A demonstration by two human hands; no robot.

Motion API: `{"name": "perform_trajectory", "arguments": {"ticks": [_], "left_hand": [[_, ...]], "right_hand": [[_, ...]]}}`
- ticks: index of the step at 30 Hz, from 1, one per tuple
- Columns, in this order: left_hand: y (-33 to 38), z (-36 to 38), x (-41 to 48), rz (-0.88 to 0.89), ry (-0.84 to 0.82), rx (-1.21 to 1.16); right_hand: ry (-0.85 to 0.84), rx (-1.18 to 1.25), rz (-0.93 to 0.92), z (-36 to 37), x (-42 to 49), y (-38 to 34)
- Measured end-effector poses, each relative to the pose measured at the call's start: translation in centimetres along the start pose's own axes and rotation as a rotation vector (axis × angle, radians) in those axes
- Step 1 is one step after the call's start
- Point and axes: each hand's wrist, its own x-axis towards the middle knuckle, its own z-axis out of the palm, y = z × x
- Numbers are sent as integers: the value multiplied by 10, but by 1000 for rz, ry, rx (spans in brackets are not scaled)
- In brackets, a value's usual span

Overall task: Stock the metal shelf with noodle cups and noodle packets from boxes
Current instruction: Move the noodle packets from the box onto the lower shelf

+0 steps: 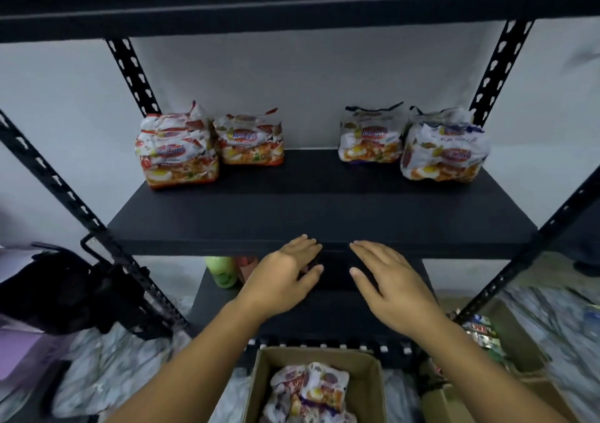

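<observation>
Black metal shelf [321, 208], slotted uprights: the middle tier carries four bundles along its back. Brown cardboard box [370, 387], open, on the floor below the hands, holding a white-and-purple noodle packet bundle [308, 387]. Red-and-white noodle packet bundles [177, 153], two, back left, side by side. Blue-trimmed white noodle packet bundles [444, 150], two, back right. Left hand [285, 273] and right hand [386, 276]: at the tier's front edge, each grip slack, holding nothing. Risk: the crinkled upright bundles look likely to topple if a new one is shoved against them.
</observation>
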Motion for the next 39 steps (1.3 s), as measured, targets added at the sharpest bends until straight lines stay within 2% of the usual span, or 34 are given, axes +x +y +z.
{"name": "perform_trajectory", "arguments": {"ticks": [5,8,12,16,24,35,39], "left_hand": [[-18,17,-68,-20,-77,-44],[-36,40,-108,-111,-187,-90],[-59,71,-152,-269,-425,-112],[-82,102,-185,-389,-570,-73],[-115,139,-224,-418,-677,-109],[-138,186,-234,-481,-733,-144],[-169,235,-224,-494,-720,-112]], "right_hand": [[-57,44,63,53,-46,-39],[-189,10,152,95,-76,-57],[-370,-48,279,144,-113,-68],[-536,-50,374,185,-145,-72],[-767,-29,466,223,-167,-66],[-797,89,533,260,-178,-30],[-821,171,631,313,-179,13]]}}
